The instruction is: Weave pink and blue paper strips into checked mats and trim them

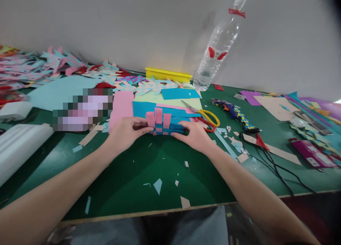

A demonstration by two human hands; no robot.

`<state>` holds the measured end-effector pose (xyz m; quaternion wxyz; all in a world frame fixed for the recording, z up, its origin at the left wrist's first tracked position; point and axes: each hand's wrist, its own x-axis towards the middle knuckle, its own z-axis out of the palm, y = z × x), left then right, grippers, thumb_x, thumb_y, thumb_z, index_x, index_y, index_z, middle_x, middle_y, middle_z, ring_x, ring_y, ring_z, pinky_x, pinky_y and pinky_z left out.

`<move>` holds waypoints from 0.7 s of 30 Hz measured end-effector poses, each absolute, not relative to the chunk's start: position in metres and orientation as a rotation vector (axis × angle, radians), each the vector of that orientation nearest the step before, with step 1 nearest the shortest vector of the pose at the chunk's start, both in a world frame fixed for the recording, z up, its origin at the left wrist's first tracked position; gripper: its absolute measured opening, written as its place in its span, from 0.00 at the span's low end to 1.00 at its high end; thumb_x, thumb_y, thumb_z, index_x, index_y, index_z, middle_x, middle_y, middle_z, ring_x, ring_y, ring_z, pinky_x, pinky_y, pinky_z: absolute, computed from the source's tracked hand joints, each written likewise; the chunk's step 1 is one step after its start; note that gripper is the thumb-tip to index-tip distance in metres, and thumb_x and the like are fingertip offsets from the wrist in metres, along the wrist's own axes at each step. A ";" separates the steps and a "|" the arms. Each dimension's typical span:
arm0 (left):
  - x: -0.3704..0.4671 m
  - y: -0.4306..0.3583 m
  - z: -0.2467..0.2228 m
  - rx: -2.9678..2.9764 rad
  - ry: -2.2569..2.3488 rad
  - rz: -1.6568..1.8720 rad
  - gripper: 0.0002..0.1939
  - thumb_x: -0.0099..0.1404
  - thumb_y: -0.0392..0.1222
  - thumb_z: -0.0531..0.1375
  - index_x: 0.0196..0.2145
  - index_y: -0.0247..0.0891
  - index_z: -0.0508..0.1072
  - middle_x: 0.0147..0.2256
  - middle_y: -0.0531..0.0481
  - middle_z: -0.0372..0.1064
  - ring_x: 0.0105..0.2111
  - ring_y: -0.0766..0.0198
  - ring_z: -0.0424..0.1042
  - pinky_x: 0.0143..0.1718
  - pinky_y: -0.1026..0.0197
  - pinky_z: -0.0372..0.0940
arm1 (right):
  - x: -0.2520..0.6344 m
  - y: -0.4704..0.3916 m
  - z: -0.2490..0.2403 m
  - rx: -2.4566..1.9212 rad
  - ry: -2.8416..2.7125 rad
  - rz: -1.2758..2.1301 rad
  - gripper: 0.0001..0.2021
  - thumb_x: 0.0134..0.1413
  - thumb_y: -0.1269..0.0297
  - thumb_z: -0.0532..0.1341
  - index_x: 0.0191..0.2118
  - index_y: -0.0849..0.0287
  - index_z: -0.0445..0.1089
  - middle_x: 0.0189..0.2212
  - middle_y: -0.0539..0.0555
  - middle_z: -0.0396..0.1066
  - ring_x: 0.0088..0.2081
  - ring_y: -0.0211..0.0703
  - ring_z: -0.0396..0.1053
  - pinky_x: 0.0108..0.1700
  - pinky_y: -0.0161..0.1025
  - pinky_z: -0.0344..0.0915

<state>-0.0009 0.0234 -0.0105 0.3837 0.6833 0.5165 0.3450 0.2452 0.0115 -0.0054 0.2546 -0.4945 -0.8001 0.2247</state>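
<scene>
Paper weave (159, 122) pinched above a green desk (149, 177)

Head view: The weave, made of blue strips running sideways and short pink strips standing up through them, is at the middle of the desk, near the person's side of the stacked sheets. The left hand (128, 129) grips its left end, thumb in front and fingers curled behind. The right hand (195, 134) closes on the right end, where the blue strips run in between thumb and fingers.

Behind the weave lie a pink sheet (122, 104) on the left and a blue sheet (181, 93) over a pale green sheet (197, 102). Scissors (198, 111) with yellow and red handles rest just beyond the right hand. A yellow tray (167, 74) is farther back, near the wall (128, 25), and a clear bottle (215, 53) with a red ring around its neck appears tilted to its right.

At the far left, pink and light blue strips (29, 69) are heaped behind a large light blue sheet (58, 92); a pixelated patch hides what lies in front of that. On the right are a black cable (274, 165), a beige sheet (277, 106) and a purple box (314, 153). Small paper scraps (158, 186) dot the front.
</scene>
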 end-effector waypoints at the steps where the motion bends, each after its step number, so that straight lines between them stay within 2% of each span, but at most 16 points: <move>1: 0.000 0.023 -0.010 1.749 1.314 0.869 0.14 0.54 0.54 0.65 0.31 0.41 0.79 0.35 0.48 0.79 0.37 0.53 0.77 0.46 0.52 0.70 | 0.245 0.011 -0.005 -1.338 -2.160 0.624 0.12 0.55 0.54 0.63 0.37 0.58 0.72 0.33 0.52 0.75 0.32 0.42 0.70 0.33 0.39 0.63; 3: 0.001 0.021 -0.009 1.754 1.303 0.859 0.14 0.55 0.54 0.65 0.30 0.41 0.78 0.34 0.48 0.79 0.36 0.53 0.77 0.44 0.53 0.71 | 0.245 0.010 -0.004 -1.321 -2.099 0.660 0.14 0.54 0.54 0.64 0.40 0.58 0.72 0.37 0.53 0.75 0.35 0.43 0.71 0.36 0.40 0.66; 6: 0.001 0.021 -0.011 1.753 1.317 0.877 0.14 0.55 0.54 0.65 0.31 0.41 0.78 0.33 0.48 0.79 0.36 0.54 0.78 0.42 0.55 0.72 | 0.245 0.010 -0.003 -1.312 -2.046 0.674 0.10 0.54 0.56 0.64 0.37 0.57 0.74 0.35 0.52 0.76 0.36 0.43 0.72 0.39 0.39 0.67; 10: 0.000 0.022 -0.013 1.793 1.345 0.856 0.13 0.54 0.54 0.66 0.30 0.42 0.78 0.32 0.49 0.79 0.35 0.53 0.78 0.42 0.55 0.72 | 0.245 0.010 -0.002 -1.310 -2.090 0.672 0.08 0.54 0.59 0.64 0.31 0.57 0.74 0.30 0.50 0.76 0.32 0.40 0.70 0.35 0.37 0.64; 13: 0.001 0.023 -0.013 1.803 1.364 0.822 0.13 0.54 0.54 0.66 0.29 0.42 0.78 0.32 0.49 0.79 0.36 0.52 0.78 0.43 0.54 0.71 | 0.245 0.010 -0.002 -1.313 -2.115 0.660 0.09 0.54 0.57 0.64 0.31 0.57 0.74 0.30 0.50 0.75 0.31 0.40 0.69 0.33 0.37 0.61; 17: 0.002 0.023 -0.013 1.801 1.383 0.812 0.16 0.52 0.55 0.66 0.33 0.41 0.79 0.39 0.47 0.79 0.41 0.51 0.77 0.49 0.51 0.69 | 0.246 0.010 -0.003 -1.327 -2.128 0.650 0.09 0.54 0.57 0.64 0.33 0.57 0.74 0.31 0.50 0.75 0.32 0.41 0.69 0.33 0.37 0.60; 21: 0.003 0.022 -0.014 1.856 1.307 0.808 0.13 0.54 0.53 0.65 0.33 0.44 0.80 0.39 0.50 0.79 0.40 0.52 0.77 0.47 0.53 0.70 | 0.246 0.011 -0.004 -1.337 -2.158 0.610 0.09 0.55 0.57 0.64 0.31 0.57 0.73 0.29 0.50 0.74 0.31 0.40 0.67 0.31 0.37 0.58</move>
